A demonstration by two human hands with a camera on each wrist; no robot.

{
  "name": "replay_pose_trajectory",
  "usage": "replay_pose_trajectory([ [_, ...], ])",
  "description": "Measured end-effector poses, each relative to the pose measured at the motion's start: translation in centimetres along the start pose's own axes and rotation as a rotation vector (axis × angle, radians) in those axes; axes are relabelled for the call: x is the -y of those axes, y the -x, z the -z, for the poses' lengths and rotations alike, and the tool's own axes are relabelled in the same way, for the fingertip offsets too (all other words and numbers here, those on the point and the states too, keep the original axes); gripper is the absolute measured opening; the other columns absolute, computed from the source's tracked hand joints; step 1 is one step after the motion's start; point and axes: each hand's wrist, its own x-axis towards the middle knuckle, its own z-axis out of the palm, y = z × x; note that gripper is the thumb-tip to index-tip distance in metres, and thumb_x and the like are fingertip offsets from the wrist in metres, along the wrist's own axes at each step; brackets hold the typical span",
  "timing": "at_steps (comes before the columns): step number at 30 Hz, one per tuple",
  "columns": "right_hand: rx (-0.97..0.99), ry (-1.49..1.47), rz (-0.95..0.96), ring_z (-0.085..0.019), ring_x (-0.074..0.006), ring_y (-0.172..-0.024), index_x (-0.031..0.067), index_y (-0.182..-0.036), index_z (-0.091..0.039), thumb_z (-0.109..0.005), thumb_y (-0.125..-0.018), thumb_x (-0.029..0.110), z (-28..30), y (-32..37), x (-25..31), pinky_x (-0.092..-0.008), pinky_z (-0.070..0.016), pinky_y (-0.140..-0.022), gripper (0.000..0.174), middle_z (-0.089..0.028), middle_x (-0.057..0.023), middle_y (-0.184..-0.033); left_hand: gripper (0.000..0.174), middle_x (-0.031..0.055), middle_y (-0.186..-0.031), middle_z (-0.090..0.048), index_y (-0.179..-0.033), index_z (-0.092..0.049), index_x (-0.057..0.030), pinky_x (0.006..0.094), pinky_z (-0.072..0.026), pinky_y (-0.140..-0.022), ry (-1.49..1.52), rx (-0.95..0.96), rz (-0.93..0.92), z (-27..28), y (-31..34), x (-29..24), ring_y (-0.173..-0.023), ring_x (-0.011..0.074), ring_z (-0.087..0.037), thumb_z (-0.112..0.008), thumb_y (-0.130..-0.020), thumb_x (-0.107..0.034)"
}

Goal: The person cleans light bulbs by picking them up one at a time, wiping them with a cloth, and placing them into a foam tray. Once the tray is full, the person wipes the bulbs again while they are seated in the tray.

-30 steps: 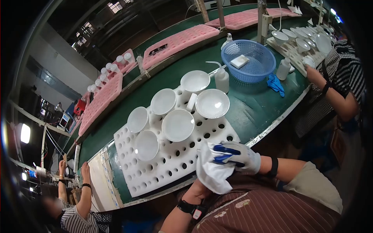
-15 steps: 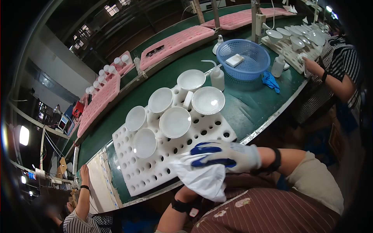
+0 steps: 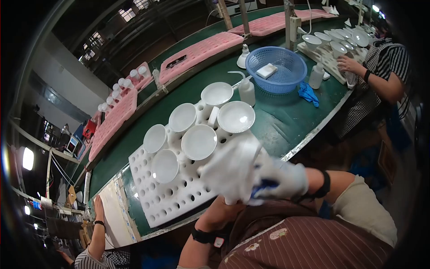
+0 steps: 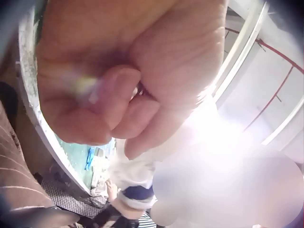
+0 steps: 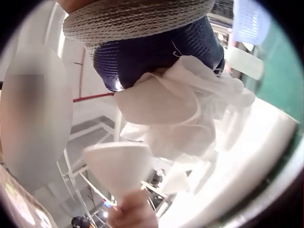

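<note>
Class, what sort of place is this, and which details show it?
Probably a factory workshop handling lamps: white cone-shaped pieces sit in a holed white tray, holed pink trays run along the green bench, and another person is further along.

Lamp [image 5: 116, 164], in left fingers [image 5: 133, 211]: white
Cloth [image 5: 164, 102], at right fingers [image 3: 265, 185]: white
Glove [image 3: 289, 177]: white and blue
Tabletop [image 3: 286, 119], beyond the fingers: green
Apron [image 3: 309, 237], below the fingers: brown, pale-striped
</note>
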Motion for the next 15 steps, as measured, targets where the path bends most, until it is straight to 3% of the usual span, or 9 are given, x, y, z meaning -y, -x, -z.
replay_pose_trajectory([
  [1,-0.006,0.150,0.181,-0.052,-0.0319,-0.114,0.0063,-0.127,-0.051,-0.060,-0.085,0.018,-1.5,-0.7,0.1,-0.0440,-0.0409,-0.098,0.044,-0.054,-0.0163,-0.123,0.028,0.0024,-0.098,-0.064,-0.108,-0.063,-0.0043,0.0283,-0.0498,-0.082,-0.517,-0.124,-0.413,0.1,-0.9,-1.9,-0.094,0.0145,-0.060,-0.070,-0.080,-0.003],
  [3,-0.011,-0.083,0.170,-0.039,-0.0364,-0.132,0.0091,-0.139,-0.043,-0.058,-0.083,0.017,-2.4,-1.4,-1.0,-0.0429,-0.0296,-0.111,0.059,-0.046,-0.0200,-0.138,0.036,0.0089,-0.113,-0.062,-0.118,-0.059,-0.0041,0.0337,-0.0496,-0.088,-0.108,-0.088,-0.090,0.3,-0.6,-2.5,-0.102,0.0216,-0.060,-0.065,-0.083,-0.007],
  [6,-0.080,-0.348,-0.442,-0.060,-0.0381,-0.103,0.0037,-0.118,-0.059,-0.054,-0.083,0.015,-3.6,0.8,-7.4,-0.0442,-0.0457,-0.093,0.037,-0.064,-0.0210,-0.108,0.039,0.0125,-0.124,-0.057,-0.127,-0.054,-0.0062,0.0383,-0.0501,-0.089,0.021,-0.017,-0.097,-0.1,1.4,2.3,-0.109,0.0246,-0.059,-0.062,-0.090,-0.017],
  [7,-0.107,-0.132,-0.480,-0.062,-0.0365,-0.095,0.0029,-0.113,-0.061,-0.054,-0.084,0.015,-3.1,1.5,-7.4,-0.0431,-0.0480,-0.086,0.032,-0.065,-0.0203,-0.102,0.041,0.0109,-0.126,-0.056,-0.128,-0.055,-0.0084,0.0395,-0.0482,-0.092,0.443,-0.052,0.065,0.2,1.8,2.3,-0.111,0.0248,-0.057,-0.063,-0.089,-0.017],
  [8,-0.136,0.091,-0.511,-0.065,-0.0349,-0.087,0.0020,-0.108,-0.062,-0.054,-0.084,0.014,-2.1,2.3,-7.7,-0.0420,-0.0502,-0.080,0.027,-0.067,-0.0197,-0.096,0.042,0.0091,-0.128,-0.055,-0.129,-0.055,-0.0101,0.0406,-0.0470,-0.094,0.284,-0.095,0.095,0.7,1.7,1.4,-0.114,0.0246,-0.055,-0.064,-0.087,-0.016],
  [10,-0.603,-0.006,-0.504,-0.066,-0.0269,-0.088,-0.0003,-0.110,-0.061,-0.060,-0.086,0.013,2.2,3.6,-9.7,-0.0368,-0.0506,-0.078,0.028,-0.067,-0.0184,-0.098,0.046,0.0053,-0.132,-0.054,-0.130,-0.056,-0.0135,0.0427,-0.0445,-0.096,-0.034,-0.167,0.175,1.4,1.6,-0.4,-0.119,0.0241,-0.052,-0.066,-0.085,-0.013],
  [12,-0.701,-0.013,-0.402,-0.066,-0.0306,-0.091,-0.0010,-0.114,-0.059,-0.063,-0.086,0.016,6.2,3.8,-11.2,-0.0370,-0.0500,-0.082,0.033,-0.065,-0.0189,-0.101,0.044,0.0068,-0.127,-0.057,-0.128,-0.057,-0.0127,0.0422,-0.0449,-0.097,-0.453,-0.098,-0.128,2.4,1.9,0.2,-0.114,0.0254,-0.056,-0.065,-0.085,-0.009],
  [14,-0.568,0.352,-0.591,-0.061,-0.0345,-0.102,0.0002,-0.120,-0.055,-0.067,-0.083,0.021,9.1,2.5,-11.0,-0.0395,-0.0474,-0.089,0.044,-0.062,-0.0199,-0.111,0.041,0.0068,-0.121,-0.061,-0.125,-0.059,-0.0136,0.0419,-0.0448,-0.096,-0.493,-0.086,-0.245,2.8,2.2,1.7,-0.110,0.0272,-0.058,-0.066,-0.085,-0.009],
  [15,-0.358,0.726,-0.738,-0.052,-0.0364,-0.115,0.0023,-0.123,-0.053,-0.070,-0.078,0.026,10.0,1.6,-9.0,-0.0427,-0.0419,-0.097,0.053,-0.057,-0.0198,-0.122,0.038,0.0057,-0.104,-0.063,-0.119,-0.060,-0.0092,0.0355,-0.0474,-0.077,-0.196,-0.146,0.027,2.8,2.2,1.9,-0.089,0.0213,-0.060,-0.070,-0.083,-0.008],
])
